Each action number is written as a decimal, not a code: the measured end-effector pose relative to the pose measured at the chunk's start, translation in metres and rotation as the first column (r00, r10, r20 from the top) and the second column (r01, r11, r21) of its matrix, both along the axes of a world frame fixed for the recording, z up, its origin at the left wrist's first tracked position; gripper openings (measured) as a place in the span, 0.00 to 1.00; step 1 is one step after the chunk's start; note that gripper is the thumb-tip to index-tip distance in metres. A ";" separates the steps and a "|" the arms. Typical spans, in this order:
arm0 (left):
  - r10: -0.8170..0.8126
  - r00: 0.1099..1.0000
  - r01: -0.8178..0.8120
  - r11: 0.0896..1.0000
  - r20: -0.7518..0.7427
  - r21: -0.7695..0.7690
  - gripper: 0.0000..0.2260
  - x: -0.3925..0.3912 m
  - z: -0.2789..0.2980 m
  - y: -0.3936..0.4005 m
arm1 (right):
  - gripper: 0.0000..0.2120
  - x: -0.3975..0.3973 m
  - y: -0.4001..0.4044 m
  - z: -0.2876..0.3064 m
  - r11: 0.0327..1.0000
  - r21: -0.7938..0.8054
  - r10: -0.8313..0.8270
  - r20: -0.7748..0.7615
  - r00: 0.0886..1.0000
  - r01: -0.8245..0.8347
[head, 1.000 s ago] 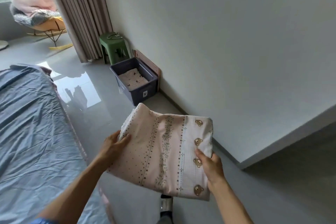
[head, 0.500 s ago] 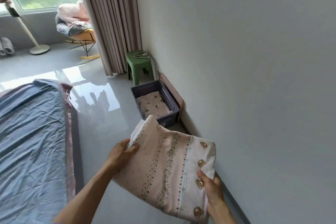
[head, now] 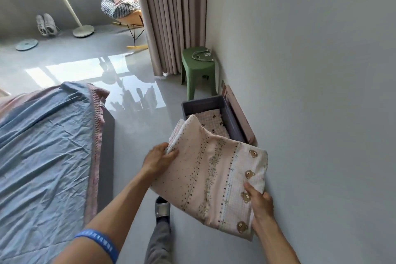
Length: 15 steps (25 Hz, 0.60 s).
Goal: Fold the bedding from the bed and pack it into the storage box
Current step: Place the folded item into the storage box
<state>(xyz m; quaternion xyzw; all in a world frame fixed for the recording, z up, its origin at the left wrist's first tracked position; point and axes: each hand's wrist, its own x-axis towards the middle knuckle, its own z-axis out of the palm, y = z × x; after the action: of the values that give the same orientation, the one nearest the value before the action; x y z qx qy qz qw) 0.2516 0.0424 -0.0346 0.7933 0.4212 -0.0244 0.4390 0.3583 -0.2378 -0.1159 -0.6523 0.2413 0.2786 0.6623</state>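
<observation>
A grey floor [head: 150, 126] runs from the near edge to the far window, with a pale wall [head: 310, 70] on the right. The bed [head: 42, 156], under a creased blue sheet, fills the near left. A curtain [head: 171, 17] hangs at the far end of the wall, and a chair [head: 126, 10] heaped with cloth stands left of it. A green stool [head: 198, 68] stands against the wall, just beyond the box [head: 232, 118], a dark open bin on the floor with a folded patterned cloth lying inside. The bedding [head: 210, 176], a folded pink bundle with dots, leaves and bear faces, is held in the air just near of the box, its far corner overlapping the box's near rim. The left hand [head: 159, 159] grips its left edge, fingers curled over the fold; the right hand [head: 260, 204] grips the near right corner, thumb on top. A slippered foot [head: 162, 209] shows below.
</observation>
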 end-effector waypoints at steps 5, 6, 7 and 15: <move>-0.074 0.997 0.076 0.990 0.016 -0.117 0.08 0.104 -0.029 0.132 | 0.18 0.074 0.115 -0.024 0.989 0.079 -0.117 -0.134 0.984 0.129; -0.102 0.995 0.103 0.986 0.013 -0.133 0.08 0.131 -0.033 0.157 | 0.20 0.090 0.135 -0.027 0.982 0.099 -0.146 -0.140 0.979 0.160; -0.129 0.992 0.130 0.981 0.015 -0.143 0.08 0.157 -0.035 0.178 | 0.21 0.104 0.151 -0.031 0.976 0.108 -0.173 -0.144 0.974 0.189; -0.326 0.937 0.309 0.941 -0.125 -0.139 0.10 0.347 -0.067 0.250 | 0.18 0.195 0.233 -0.061 0.885 0.125 -0.407 -0.259 0.876 0.448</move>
<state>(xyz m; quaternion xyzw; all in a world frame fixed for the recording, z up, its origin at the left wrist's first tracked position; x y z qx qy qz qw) 0.5989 0.2924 -0.1020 0.8197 0.3163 -0.1778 0.4432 0.5535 -0.0047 -0.1766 -0.4835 0.4271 0.2177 0.7324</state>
